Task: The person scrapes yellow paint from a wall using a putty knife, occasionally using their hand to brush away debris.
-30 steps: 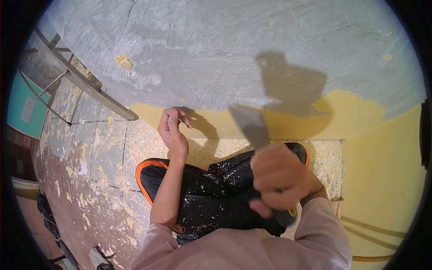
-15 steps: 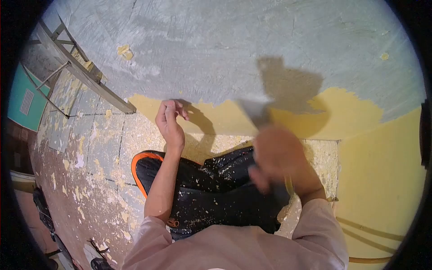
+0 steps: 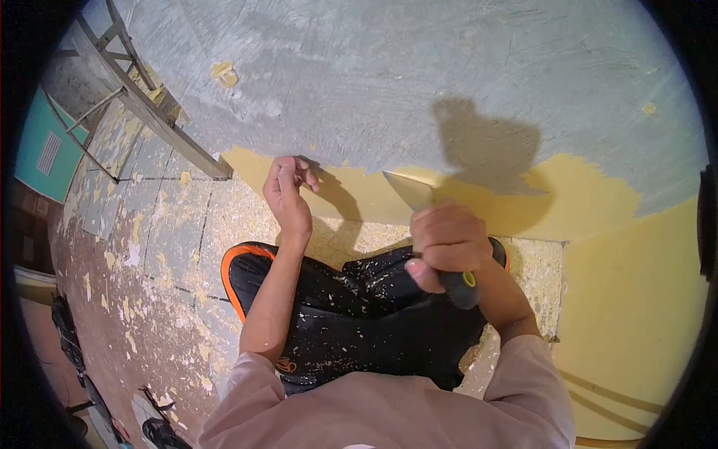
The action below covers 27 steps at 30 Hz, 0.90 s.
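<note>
My right hand (image 3: 451, 238) is closed around the black handle of a paint scraper (image 3: 410, 191); a yellow ring marks the handle's butt end. The corner of its metal blade lies at the edge where yellow paint (image 3: 344, 183) meets the bare grey wall (image 3: 336, 97). To the left, my left hand (image 3: 290, 191) hangs close to the wall with its fingers loosely bent and apart, holding nothing I can see. Both hands are above my crossed legs in black trousers (image 3: 359, 329), which are dusted with paint flakes.
Paint flakes cover the tiled floor (image 3: 176, 247). A wooden frame with legs (image 3: 161, 123) leans at the upper left, near a teal panel (image 3: 48, 153). A yellow side wall (image 3: 628, 299) meets the grey one on the right. Dark items (image 3: 161, 432) lie at lower left.
My right hand, blurred before, is now sharp, and the scraper's blade has shifted slightly left and down. My left hand has hardly moved. The view has tilted a little.
</note>
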Each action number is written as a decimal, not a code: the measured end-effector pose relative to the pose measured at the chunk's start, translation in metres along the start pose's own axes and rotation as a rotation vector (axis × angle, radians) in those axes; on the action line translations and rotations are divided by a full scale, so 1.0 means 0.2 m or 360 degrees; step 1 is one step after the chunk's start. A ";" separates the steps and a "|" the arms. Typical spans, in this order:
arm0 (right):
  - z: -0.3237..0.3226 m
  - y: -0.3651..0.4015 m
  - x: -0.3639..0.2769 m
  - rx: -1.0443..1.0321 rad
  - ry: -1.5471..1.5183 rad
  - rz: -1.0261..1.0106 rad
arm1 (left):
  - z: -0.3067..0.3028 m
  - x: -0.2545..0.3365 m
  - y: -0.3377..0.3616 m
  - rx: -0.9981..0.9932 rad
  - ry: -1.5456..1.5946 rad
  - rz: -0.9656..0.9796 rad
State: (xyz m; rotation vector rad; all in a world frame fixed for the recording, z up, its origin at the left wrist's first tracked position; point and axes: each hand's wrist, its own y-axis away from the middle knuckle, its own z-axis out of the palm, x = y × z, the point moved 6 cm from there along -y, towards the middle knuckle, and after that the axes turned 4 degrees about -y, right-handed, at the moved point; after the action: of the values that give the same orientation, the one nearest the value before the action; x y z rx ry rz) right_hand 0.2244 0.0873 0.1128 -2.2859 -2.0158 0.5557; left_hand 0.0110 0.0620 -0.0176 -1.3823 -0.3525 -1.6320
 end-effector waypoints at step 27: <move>0.16 0.52 0.29 0.2198 -0.1315 0.0068 | 0.66 -0.03 0.91 0.0081 0.1205 -0.2172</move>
State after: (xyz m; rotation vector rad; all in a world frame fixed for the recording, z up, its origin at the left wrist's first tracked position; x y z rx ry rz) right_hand 0.3197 0.1213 0.0417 -1.2232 -0.9206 2.2036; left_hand 0.2349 0.0654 -0.0406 -0.2352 -0.9652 -3.0116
